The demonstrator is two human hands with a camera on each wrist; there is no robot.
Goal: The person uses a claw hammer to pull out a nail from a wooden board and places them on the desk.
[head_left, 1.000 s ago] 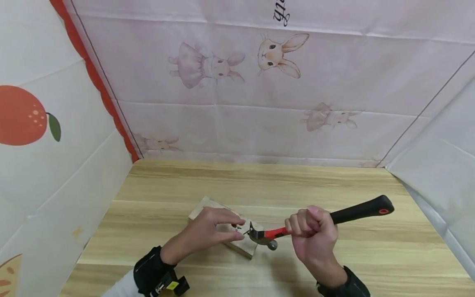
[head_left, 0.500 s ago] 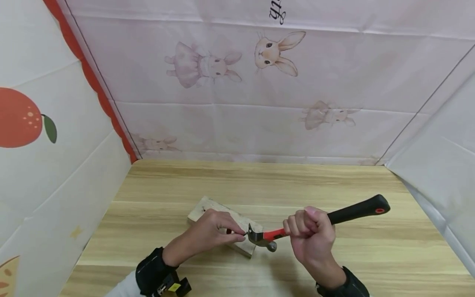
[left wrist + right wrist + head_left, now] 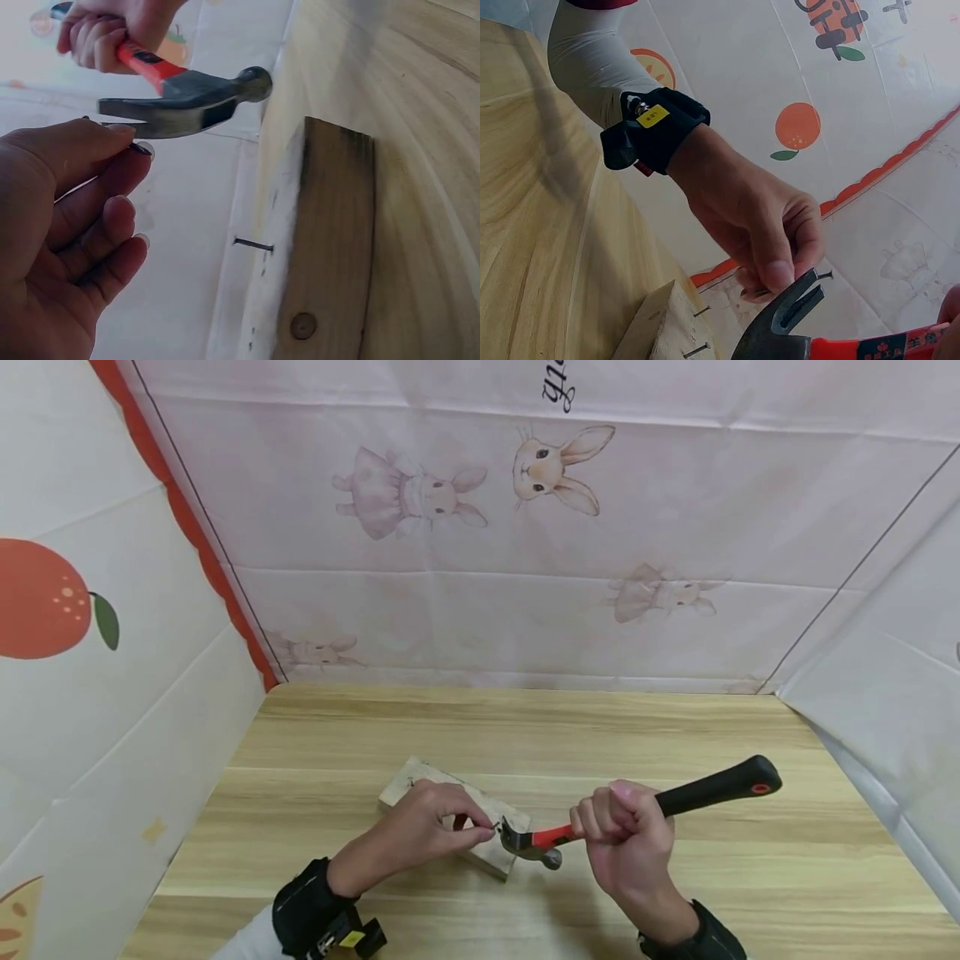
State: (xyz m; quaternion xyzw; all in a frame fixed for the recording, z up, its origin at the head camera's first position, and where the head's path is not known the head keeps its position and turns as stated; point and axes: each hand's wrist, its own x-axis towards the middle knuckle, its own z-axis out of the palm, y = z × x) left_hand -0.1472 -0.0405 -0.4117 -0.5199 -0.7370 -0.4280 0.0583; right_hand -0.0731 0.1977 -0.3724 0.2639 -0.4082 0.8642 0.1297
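Observation:
My left hand (image 3: 423, 827) pinches a nail (image 3: 826, 275) between thumb and fingers, right at the claw of the hammer; the fingers hide its middle. My right hand (image 3: 628, 831) grips a claw hammer (image 3: 720, 788) by its black and red handle, claw turned toward the left hand and round striking face pointing down toward me. Both hands are over a pale wooden block (image 3: 487, 862) that lies at a slant on the table. In the left wrist view one nail (image 3: 253, 244) sticks out of the block; the right wrist view shows two, including a nearer nail (image 3: 697, 350).
The wood-grain table (image 3: 675, 735) runs back to a pink printed cloth (image 3: 450, 627) with rabbit figures. White cloth (image 3: 165, 710) with fruit prints hangs on the left, and plain white cloth (image 3: 892, 693) on the right. A round knot (image 3: 303, 326) marks the block's side.
The left thumb and fingers, spread wider a second ago, have come together on the nail beside the claw. The left hand has dropped slightly, uncovering the block's far left end. The hammer has barely moved.

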